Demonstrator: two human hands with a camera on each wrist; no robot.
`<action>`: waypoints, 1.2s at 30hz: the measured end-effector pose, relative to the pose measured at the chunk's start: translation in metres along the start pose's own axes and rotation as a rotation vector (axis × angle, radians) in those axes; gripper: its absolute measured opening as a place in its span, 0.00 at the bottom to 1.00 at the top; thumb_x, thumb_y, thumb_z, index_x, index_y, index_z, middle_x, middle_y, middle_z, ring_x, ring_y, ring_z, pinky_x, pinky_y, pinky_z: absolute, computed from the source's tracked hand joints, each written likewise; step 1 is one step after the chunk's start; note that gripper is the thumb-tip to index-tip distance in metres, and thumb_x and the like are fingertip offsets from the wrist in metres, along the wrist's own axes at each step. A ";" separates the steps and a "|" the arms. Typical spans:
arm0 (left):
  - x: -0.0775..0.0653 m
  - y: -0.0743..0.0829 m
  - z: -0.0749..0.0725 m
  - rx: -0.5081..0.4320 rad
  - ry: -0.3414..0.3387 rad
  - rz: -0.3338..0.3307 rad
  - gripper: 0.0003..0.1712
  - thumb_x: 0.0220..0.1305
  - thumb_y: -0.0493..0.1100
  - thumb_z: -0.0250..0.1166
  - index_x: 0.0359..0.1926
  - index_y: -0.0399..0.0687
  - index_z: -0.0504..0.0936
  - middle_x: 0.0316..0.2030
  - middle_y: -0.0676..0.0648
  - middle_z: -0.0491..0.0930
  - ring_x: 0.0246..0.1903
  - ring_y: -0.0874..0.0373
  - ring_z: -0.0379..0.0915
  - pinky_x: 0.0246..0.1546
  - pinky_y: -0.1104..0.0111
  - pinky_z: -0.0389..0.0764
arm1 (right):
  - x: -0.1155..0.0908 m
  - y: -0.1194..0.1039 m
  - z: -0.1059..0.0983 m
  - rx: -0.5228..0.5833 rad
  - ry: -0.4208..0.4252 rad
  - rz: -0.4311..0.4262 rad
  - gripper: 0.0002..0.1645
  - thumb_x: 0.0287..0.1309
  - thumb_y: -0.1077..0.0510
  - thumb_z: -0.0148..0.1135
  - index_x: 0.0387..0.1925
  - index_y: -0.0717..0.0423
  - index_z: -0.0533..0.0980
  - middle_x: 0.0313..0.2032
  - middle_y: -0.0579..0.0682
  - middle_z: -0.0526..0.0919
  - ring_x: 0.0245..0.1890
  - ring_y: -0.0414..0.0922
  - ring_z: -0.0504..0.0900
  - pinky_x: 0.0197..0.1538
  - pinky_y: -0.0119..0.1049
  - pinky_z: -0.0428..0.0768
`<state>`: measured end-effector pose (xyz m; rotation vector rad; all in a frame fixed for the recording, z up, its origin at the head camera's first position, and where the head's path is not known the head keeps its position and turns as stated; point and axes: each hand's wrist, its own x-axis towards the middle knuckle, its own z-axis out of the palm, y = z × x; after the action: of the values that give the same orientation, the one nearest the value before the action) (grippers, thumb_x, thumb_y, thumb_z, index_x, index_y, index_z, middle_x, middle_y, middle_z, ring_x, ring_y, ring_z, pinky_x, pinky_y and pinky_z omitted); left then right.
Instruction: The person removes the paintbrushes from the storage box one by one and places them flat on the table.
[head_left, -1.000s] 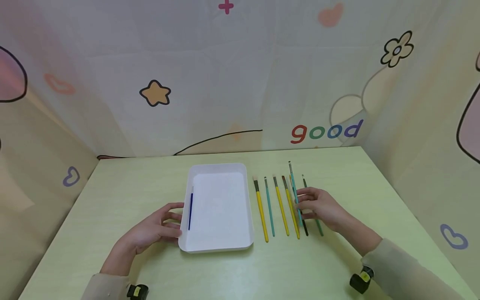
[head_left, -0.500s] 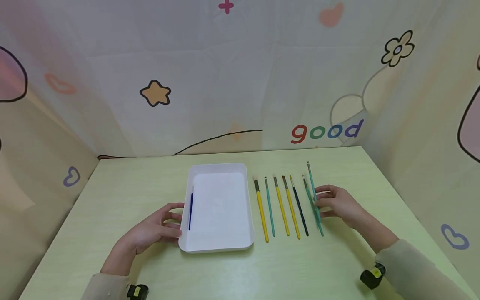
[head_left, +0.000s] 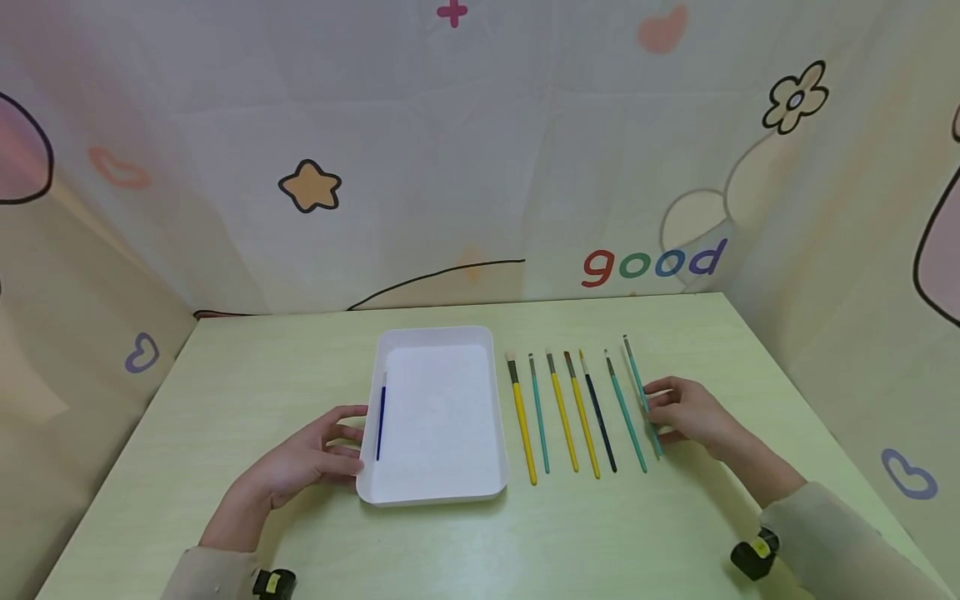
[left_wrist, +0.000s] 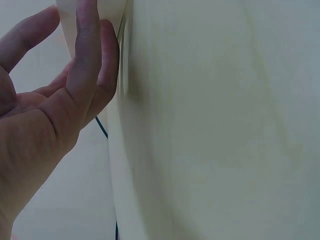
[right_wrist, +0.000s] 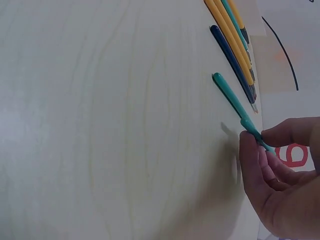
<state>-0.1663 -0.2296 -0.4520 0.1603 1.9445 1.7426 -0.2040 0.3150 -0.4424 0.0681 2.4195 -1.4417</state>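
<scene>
My right hand (head_left: 692, 412) pinches a teal paintbrush (head_left: 635, 367) by its handle, at the right end of a row of brushes. The brush slants, bristles away from me; in the right wrist view the thumb and fingertips close on its teal handle (right_wrist: 248, 124). Just left of it lies another teal paintbrush (head_left: 626, 410). My left hand (head_left: 307, 454) rests its relaxed fingers against the left side of a white tray (head_left: 442, 417). Inside the tray, along its left wall, lies a thin dark blue paintbrush (head_left: 381, 423).
Between tray and right hand, more paintbrushes lie side by side: a wide yellow one (head_left: 522, 417), a thin teal one (head_left: 539, 417), two further yellow ones and a dark one (head_left: 599, 412). A printed cloth (head_left: 450, 167) stands behind the pale table (head_left: 465, 550).
My right hand has carried the teal paintbrush rightward, past the dark brush and the other teal one, and lowered it closer to the table. The left hand and tray have stayed put.
</scene>
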 end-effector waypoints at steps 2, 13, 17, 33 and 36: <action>0.000 0.000 0.000 -0.001 -0.005 0.004 0.48 0.62 0.30 0.70 0.78 0.41 0.54 0.60 0.30 0.66 0.50 0.42 0.78 0.48 0.53 0.85 | 0.001 0.002 0.000 -0.010 0.009 0.005 0.28 0.68 0.67 0.57 0.65 0.77 0.63 0.47 0.65 0.75 0.39 0.49 0.80 0.39 0.46 0.88; -0.001 0.000 0.000 -0.005 -0.010 0.005 0.48 0.63 0.30 0.69 0.78 0.41 0.54 0.60 0.30 0.66 0.50 0.42 0.78 0.48 0.53 0.85 | 0.000 0.001 0.003 -0.077 0.051 0.041 0.28 0.63 0.68 0.60 0.62 0.77 0.66 0.44 0.62 0.76 0.37 0.49 0.79 0.36 0.44 0.87; -0.001 0.000 0.000 -0.007 -0.012 0.009 0.48 0.63 0.30 0.69 0.78 0.41 0.54 0.60 0.30 0.66 0.50 0.42 0.78 0.48 0.53 0.85 | 0.001 0.004 0.002 -0.182 0.088 0.022 0.26 0.59 0.69 0.61 0.58 0.76 0.69 0.41 0.61 0.78 0.34 0.49 0.79 0.32 0.41 0.86; -0.001 -0.001 0.000 -0.005 -0.010 0.011 0.48 0.63 0.30 0.69 0.78 0.40 0.53 0.60 0.29 0.66 0.50 0.42 0.78 0.48 0.53 0.85 | -0.005 0.002 0.006 -0.324 0.145 -0.052 0.21 0.56 0.70 0.60 0.52 0.75 0.72 0.35 0.57 0.77 0.24 0.45 0.76 0.26 0.40 0.82; -0.001 0.000 0.000 -0.003 -0.009 0.010 0.48 0.63 0.30 0.69 0.78 0.40 0.53 0.60 0.29 0.66 0.50 0.42 0.78 0.48 0.53 0.85 | -0.005 0.001 0.006 -0.339 0.146 -0.055 0.22 0.57 0.69 0.60 0.53 0.76 0.71 0.35 0.57 0.77 0.22 0.44 0.77 0.26 0.39 0.82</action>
<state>-0.1653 -0.2298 -0.4522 0.1770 1.9381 1.7477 -0.1976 0.3108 -0.4445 0.0287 2.7705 -1.0610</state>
